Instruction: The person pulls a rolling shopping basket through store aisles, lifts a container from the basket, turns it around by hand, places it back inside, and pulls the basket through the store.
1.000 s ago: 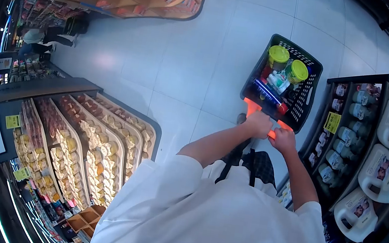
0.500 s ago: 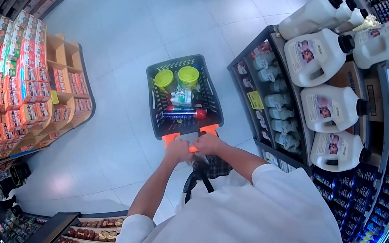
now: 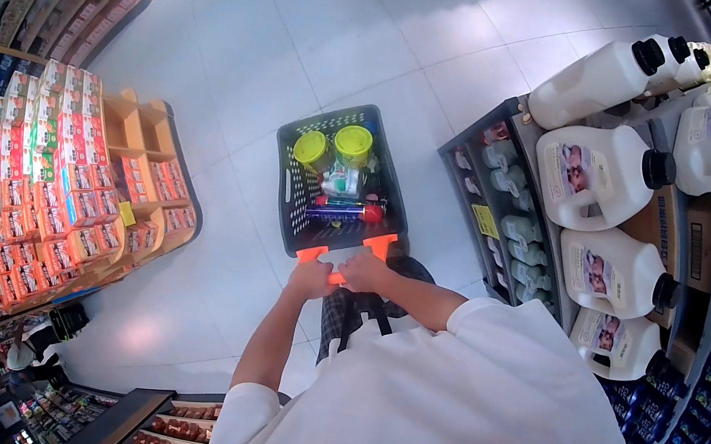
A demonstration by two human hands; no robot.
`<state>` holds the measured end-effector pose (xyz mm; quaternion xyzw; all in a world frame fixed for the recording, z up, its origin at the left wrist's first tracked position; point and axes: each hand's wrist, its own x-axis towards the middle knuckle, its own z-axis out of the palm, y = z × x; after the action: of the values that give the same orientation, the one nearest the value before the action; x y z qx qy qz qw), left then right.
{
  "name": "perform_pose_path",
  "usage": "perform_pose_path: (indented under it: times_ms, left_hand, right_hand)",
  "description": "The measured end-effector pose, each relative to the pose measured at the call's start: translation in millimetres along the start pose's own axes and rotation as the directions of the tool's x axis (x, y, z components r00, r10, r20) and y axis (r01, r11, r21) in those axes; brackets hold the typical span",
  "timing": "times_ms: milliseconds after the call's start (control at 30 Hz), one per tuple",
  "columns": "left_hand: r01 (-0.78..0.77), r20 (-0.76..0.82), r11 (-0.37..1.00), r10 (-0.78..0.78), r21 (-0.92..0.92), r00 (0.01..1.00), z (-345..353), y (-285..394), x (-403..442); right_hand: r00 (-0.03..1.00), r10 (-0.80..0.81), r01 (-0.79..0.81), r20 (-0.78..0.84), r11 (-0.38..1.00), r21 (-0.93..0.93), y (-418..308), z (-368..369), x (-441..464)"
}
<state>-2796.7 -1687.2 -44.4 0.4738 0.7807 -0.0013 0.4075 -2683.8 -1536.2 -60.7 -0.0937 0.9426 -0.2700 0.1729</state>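
I had the left hand (image 3: 311, 280) and right hand (image 3: 365, 273) closed around one orange handle (image 3: 381, 245) at the near edge of one basket (image 3: 287, 203). Two yellow tubs (image 3: 353, 144) sat toward its far edge; apparently one red-ended tube (image 3: 343, 212) lay nearer.

The basket (image 3: 286, 212) is located ahead of the person (image 3: 441, 388), with its handle (image 3: 378, 245) at the near edge. Inside, two tubs (image 3: 353, 142) sit side by side toward the far edge; a tube (image 3: 330, 212) lies crosswise toward the near edge, packets (image 3: 341, 182) between. A display unit (image 3: 136, 132) bearing boxes (image 3: 41, 196) is left of the basket; a rack (image 3: 544, 254) topped with jugs (image 3: 575, 176) is right.
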Motion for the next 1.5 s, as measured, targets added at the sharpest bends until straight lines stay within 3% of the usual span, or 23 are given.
perform_pose_path:
  times_ms: [433,533,633,733,800,1167,1500]
  left_hand:
    - [-0.101,-0.116,0.992,0.109,0.074,0.987,-110,-54,64]
    - [-0.063,-0.045,0.995,0.066,0.08,0.997,-129,-77,88]
    - [-0.097,0.011,0.985,0.096,0.146,0.995,-153,-100,111]
    - [-0.127,0.028,0.976,0.124,0.175,0.992,-186,-110,131]
    - [-0.199,-0.107,0.964,0.22,0.177,0.97,-196,-125,149]
    - [-0.286,0.013,0.907,0.297,0.309,0.955,-310,-146,247]
    - [-0.357,0.141,0.847,0.328,0.394,0.934,-396,-132,327]
  right_hand:
    - [0.986,0.047,-0.05,-0.158,0.999,-0.016,45,-64,88]
    - [0.978,0.094,-0.098,-0.187,0.995,-0.015,60,-65,115]
    - [0.986,0.128,-0.131,-0.105,0.991,-0.02,72,-86,141]
    - [0.968,0.162,-0.166,-0.19,0.986,-0.004,89,-98,162]
    - [0.957,0.182,-0.192,-0.224,0.981,-0.023,96,-110,174]
    - [0.862,0.365,-0.386,-0.353,0.922,0.01,159,-183,240]
    - [0.789,0.443,-0.461,-0.425,0.885,0.066,225,-231,270]
